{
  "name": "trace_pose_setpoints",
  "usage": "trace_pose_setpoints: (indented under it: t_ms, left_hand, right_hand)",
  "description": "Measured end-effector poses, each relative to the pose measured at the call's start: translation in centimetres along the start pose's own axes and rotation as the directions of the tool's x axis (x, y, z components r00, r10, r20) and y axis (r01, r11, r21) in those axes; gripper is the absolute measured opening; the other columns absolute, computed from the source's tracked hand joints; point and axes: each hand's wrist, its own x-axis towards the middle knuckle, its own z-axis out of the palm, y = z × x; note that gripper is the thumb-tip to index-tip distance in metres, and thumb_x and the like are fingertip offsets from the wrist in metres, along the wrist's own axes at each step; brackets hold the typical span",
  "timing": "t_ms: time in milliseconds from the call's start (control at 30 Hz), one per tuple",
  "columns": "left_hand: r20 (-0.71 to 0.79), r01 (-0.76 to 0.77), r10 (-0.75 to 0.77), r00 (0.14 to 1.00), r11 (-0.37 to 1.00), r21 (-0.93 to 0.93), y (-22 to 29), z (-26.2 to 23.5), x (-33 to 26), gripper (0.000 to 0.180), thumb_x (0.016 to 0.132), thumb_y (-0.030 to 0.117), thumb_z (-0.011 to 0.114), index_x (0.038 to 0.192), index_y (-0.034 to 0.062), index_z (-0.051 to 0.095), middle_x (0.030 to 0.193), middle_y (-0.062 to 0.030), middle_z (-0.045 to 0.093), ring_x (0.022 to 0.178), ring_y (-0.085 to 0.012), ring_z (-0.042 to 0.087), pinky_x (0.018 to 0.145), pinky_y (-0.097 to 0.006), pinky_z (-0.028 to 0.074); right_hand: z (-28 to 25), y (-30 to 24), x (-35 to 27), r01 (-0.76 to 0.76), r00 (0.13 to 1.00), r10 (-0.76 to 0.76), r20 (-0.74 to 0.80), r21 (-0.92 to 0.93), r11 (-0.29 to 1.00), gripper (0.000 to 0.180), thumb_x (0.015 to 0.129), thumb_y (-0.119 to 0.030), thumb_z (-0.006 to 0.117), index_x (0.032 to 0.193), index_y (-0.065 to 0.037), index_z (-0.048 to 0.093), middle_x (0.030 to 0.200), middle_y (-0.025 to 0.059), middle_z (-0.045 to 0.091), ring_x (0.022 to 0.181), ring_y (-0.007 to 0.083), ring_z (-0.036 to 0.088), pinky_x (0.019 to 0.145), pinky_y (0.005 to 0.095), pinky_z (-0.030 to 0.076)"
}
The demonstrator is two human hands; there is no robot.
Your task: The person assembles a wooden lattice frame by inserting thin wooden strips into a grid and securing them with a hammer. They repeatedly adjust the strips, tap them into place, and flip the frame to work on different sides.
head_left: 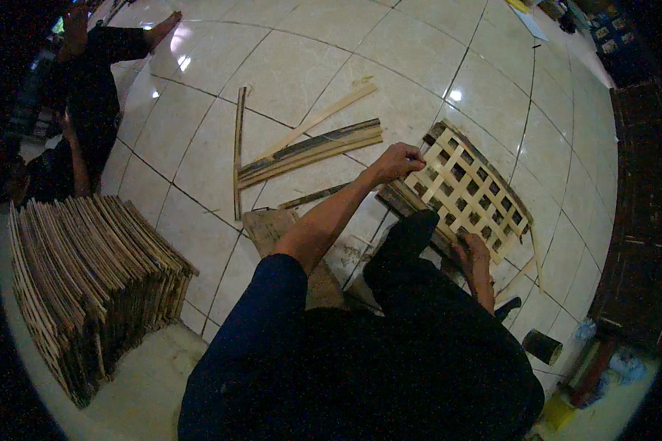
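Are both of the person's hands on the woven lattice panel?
Yes: the left hand grips the lattice at its upper corner and the right hand presses on its lower edge.

The left hand [399, 161] grips the far corner of a woven lattice [469, 192]. The right hand [469, 248] presses its near edge, with loose strips [309, 151] lying beyond the left fingers.

A pale woven bamboo lattice panel [469, 189] lies flat on the tiled floor.

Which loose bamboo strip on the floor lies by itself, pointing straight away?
The thin dark strip left of the bundled strips; it runs straight up the floor, while the others slant.
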Motion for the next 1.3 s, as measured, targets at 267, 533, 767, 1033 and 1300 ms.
trace_pose_setpoints:
  t_ms: [267,533,767,1033,1300]
  left_hand:
    - [-0.073,0.025,-0.021,0.997,0.998,0.057,1.6,0.7,-1.3,0.02,0.082,0.019,0.067,0.088,-0.0002,0.067,0.079,-0.0129,0.067,0.07,-0.023,0.063,0.066,-0.037,0.05]
    - [-0.105,-0.059,0.063,0.993,0.998,0.038,1.3,0.6,-2.7,0.026,0.086,0.027,0.064,0.093,0.0026,0.068,0.08,-0.0101,0.066,0.071,-0.0203,0.063,0.068,-0.035,0.05]
    - [-0.094,0.069,-0.058,0.994,0.991,0.113,1.5,1.1,-2.7,0.027,0.085,0.028,0.064,0.093,0.0025,0.068,0.085,-0.0126,0.068,0.081,-0.0227,0.064,0.075,-0.036,0.049]
    - [-0.165,0.037,-0.022,0.986,0.995,0.089,1.0,1.8,-3.2,0.018,0.086,0.017,0.066,0.094,0.0007,0.066,0.078,-0.0093,0.066,0.07,-0.015,0.059,0.064,-0.03,0.047]
    - [-0.331,-0.144,0.172,0.928,0.984,0.107,1.2,1.5,-3.5,0.017,0.084,0.014,0.068,0.092,-0.001,0.066,0.08,-0.0081,0.065,0.071,-0.0159,0.059,0.066,-0.03,0.046]
  right_hand:
    - [-2.5,-3.6,0.1,-0.18,0.984,0.167,0.068,0.319,0.93,0.024,0.078,-0.003,0.069,0.102,-0.004,0.065,0.098,0.0139,0.063,0.091,0.0303,0.061,0.082,0.0363,0.049]
    - [-3.4,-5.5,0.5,-0.001,0.998,0.003,0.062,-0.036,0.999,0.02,0.079,-0.01,0.069,0.099,-0.005,0.065,0.093,0.0155,0.061,0.092,0.0343,0.059,0.08,0.0411,0.048]
    - [-2.5,-5.2,-0.7,-0.047,0.998,0.048,-0.046,0.033,0.998,0.026,0.078,-0.006,0.072,0.103,-0.004,0.065,0.094,0.014,0.058,0.089,0.0324,0.059,0.073,0.0367,0.05]
    - [-3.3,-4.8,-0.8,0.025,1.0,-0.023,0.019,-0.079,0.997,0.034,0.079,-0.006,0.071,0.112,-0.01,0.063,0.103,0.0154,0.057,0.095,0.0334,0.058,0.081,0.0393,0.049]
    - [-4.0,-4.9,-7.3,-0.213,0.963,0.173,-0.209,-0.186,0.959,0.029,0.084,-0.01,0.064,0.113,-0.005,0.059,0.117,0.0187,0.055,0.108,0.0369,0.053,0.094,0.0433,0.044]
